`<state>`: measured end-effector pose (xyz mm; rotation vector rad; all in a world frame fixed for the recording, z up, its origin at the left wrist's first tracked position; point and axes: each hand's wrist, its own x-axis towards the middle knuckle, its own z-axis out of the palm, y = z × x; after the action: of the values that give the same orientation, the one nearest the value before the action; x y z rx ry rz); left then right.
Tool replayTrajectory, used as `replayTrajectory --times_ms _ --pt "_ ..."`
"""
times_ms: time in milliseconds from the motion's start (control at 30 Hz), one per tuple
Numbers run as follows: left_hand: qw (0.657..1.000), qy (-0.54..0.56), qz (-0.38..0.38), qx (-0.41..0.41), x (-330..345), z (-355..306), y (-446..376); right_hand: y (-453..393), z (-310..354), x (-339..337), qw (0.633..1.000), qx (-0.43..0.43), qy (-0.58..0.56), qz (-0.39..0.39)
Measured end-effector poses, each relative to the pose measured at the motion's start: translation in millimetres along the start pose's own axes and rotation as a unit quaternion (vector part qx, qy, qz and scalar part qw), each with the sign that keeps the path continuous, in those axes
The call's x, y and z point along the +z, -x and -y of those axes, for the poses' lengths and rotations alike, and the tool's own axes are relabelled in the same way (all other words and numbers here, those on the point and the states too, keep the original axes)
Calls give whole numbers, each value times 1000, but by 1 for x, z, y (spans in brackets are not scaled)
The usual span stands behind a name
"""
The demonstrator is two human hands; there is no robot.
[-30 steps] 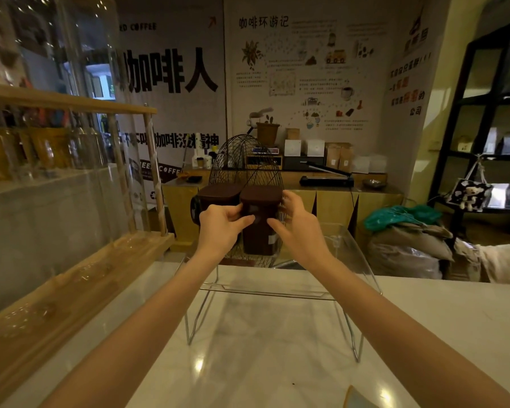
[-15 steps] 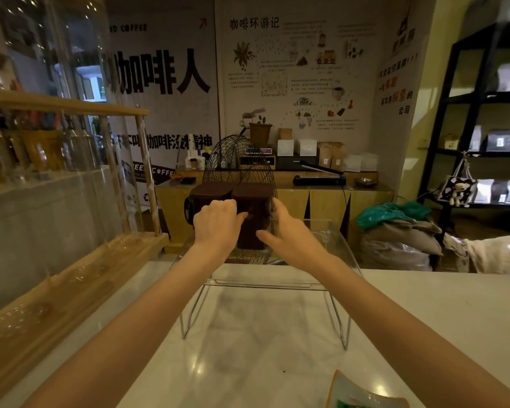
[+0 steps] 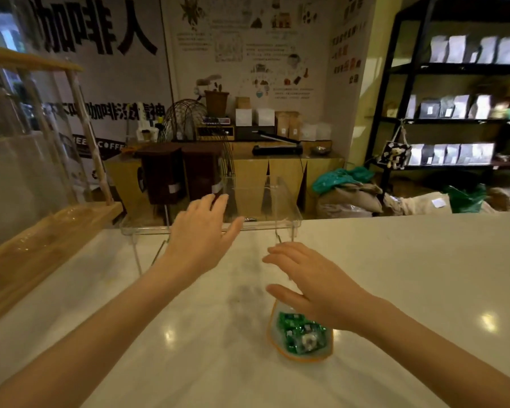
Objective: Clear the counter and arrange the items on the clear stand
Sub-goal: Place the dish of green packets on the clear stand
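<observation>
My two bare arms and hands

My left hand (image 3: 199, 231) and right hand (image 3: 312, 282) wear nothing: no gloves, rings, watch or bracelet. Both forearms are uncovered all the way to the frame's bottom edge, with no sleeve showing. My nails are short and plain, without polish.

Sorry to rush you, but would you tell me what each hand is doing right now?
Left hand: open, fingers spread, holding nothing, in front of the clear stand.
Right hand: open, holding nothing, above the bag of green sweets.
</observation>
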<state>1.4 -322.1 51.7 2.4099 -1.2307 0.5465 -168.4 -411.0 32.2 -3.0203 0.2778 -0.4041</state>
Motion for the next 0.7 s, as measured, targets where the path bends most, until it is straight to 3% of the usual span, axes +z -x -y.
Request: replayTrajectory --times_ms 200,300,433,567,700 --pt "983 66 98 140 25 -27 74 43 -18 25 998 58 -9 28" --pt "968 97 163 168 36 -30 101 56 -24 34 994 102 -11 47" --pt "959 148 211 119 47 -36 126 63 -28 42 985 154 -45 62" --pt "943 272 188 34 39 -45 132 61 -30 48 974 188 -114 50" --pt "883 417 199 -78 40 -44 128 54 -34 49 963 214 -161 23"
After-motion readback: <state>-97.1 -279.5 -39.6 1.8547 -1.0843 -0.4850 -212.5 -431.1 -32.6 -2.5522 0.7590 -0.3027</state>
